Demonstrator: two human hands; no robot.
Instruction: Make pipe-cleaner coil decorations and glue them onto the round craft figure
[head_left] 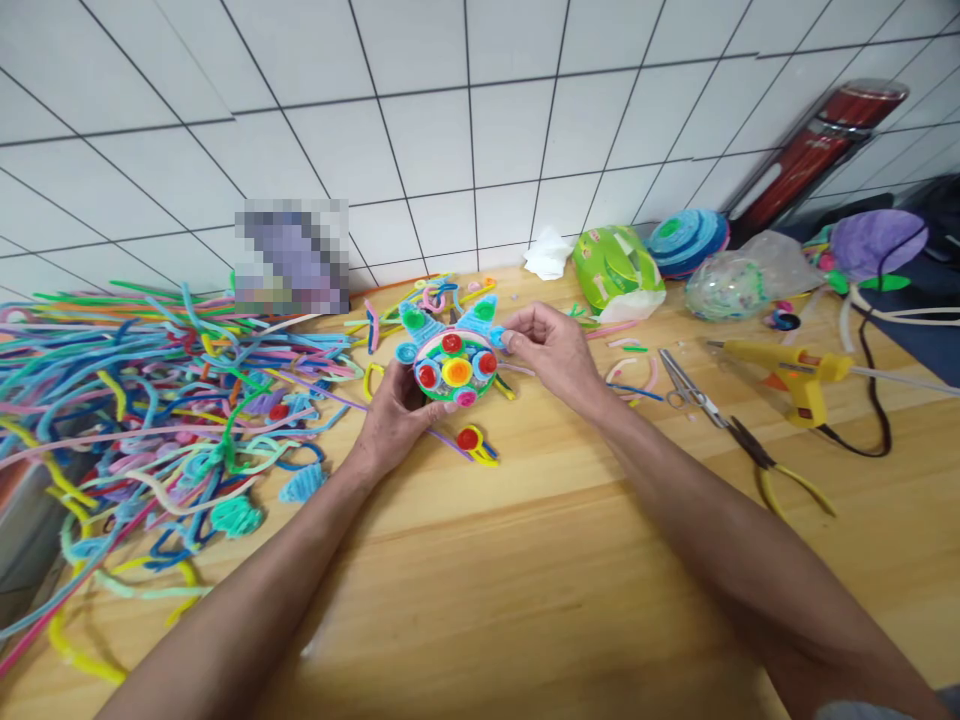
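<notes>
Ornament (pixel 457 372) in bright coils is held over the far middle of the tabletop (pixel 465 580). The left hand (pixel 396 415) cradles it from the left, thumb along the lower front edge, the other fingers mostly hidden behind. The right hand (pixel 551 352) pinches a small blue coil (pixel 498 339) between thumb and forefinger at the ornament's right edge. I cannot tell whether that coil is already fixed. To do this well, the left grip should be firm yet light, since soft coils probably dent easily. The right fingers would best press the coil evenly and squarely, level with the blue knob (pixel 405 353) on the left side, then hold it still.
</notes>
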